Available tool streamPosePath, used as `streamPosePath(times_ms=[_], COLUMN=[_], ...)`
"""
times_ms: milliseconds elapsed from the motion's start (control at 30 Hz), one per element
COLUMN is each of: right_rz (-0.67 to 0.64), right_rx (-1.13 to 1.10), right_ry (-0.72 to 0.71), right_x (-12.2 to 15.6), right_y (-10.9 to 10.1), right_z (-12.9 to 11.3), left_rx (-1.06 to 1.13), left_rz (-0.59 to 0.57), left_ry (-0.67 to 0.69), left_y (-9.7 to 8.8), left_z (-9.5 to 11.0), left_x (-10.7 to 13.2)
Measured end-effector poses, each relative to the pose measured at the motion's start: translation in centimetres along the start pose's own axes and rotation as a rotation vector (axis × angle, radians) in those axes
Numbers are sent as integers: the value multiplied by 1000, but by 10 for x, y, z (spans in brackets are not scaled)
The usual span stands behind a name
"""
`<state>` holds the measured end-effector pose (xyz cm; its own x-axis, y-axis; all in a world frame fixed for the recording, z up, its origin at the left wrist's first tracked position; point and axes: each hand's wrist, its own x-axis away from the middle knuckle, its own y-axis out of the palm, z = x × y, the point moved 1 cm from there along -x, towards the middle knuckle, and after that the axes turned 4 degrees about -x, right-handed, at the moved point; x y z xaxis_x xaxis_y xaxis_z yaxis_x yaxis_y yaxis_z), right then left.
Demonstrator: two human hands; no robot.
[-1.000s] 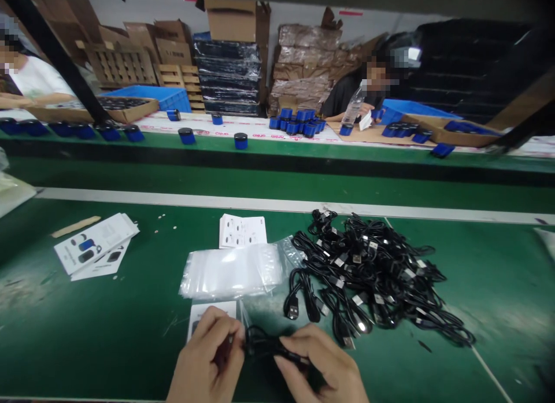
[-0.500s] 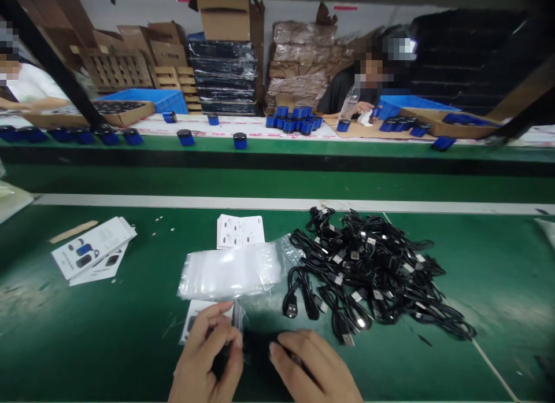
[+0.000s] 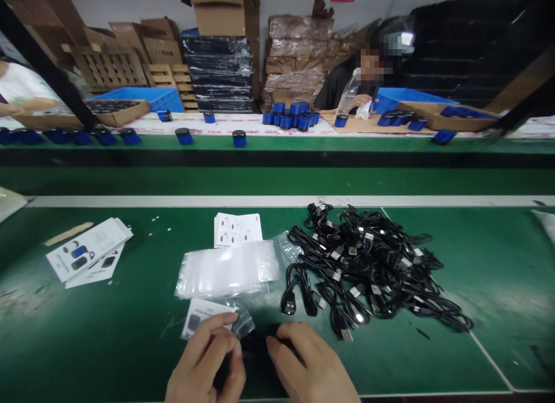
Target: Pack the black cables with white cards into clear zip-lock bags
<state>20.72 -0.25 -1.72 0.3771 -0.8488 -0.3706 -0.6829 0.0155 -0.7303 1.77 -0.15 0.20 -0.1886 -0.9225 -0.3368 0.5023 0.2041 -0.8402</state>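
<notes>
My left hand (image 3: 210,359) is closed in a pinch on the edge of a clear zip bag (image 3: 243,322). A printed leaflet (image 3: 203,311) shows at the bag's left side; the hand covers part of it. To the right, my right hand (image 3: 310,362) has thumb and fingers pressed together, low over the table; a dark shape lies at its fingertips, too dim to name. Just beyond the hands lies a stack of clear plastic bags (image 3: 228,268). Folded instruction sheets (image 3: 238,229) rest behind that stack. A heap of black USB cables (image 3: 368,270) spreads to the right.
Printed leaflets (image 3: 89,250) and a thin brown strip (image 3: 68,233) lie at the left. Across a white ledge (image 3: 277,201), several blue-and-black round devices (image 3: 239,139) stand on the far bench. A person in dark clothing (image 3: 333,91) sits there, near a blue bin (image 3: 411,99).
The view has shifted slightly. The zip bag's edge now spreads further right beside my left hand. My right hand's fingers have drawn closer together; both hands stay in much the same place.
</notes>
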Motion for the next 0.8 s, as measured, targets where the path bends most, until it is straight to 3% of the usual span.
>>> streamPosePath(times_ms=[100, 267, 433, 667, 800], right_rz=[70, 179, 264, 179, 210], right_rx=[-110, -362, -242, -649, -490], right_ry=[-16, 170, -8, 402, 158], right_x=[-4, -8, -6, -13, -9], right_y=[-3, 1, 12, 6, 12], right_z=[-3, -6, -10, -4, -6], left_rx=[18, 134, 151, 223, 267], left_rz=[-3, 19, 75, 136, 192], left_ry=[15, -149, -132, -167, -133], left_y=[2, 7, 9, 14, 21], left_z=[0, 1, 5, 9, 10], left_x=[2, 3, 5, 7, 12])
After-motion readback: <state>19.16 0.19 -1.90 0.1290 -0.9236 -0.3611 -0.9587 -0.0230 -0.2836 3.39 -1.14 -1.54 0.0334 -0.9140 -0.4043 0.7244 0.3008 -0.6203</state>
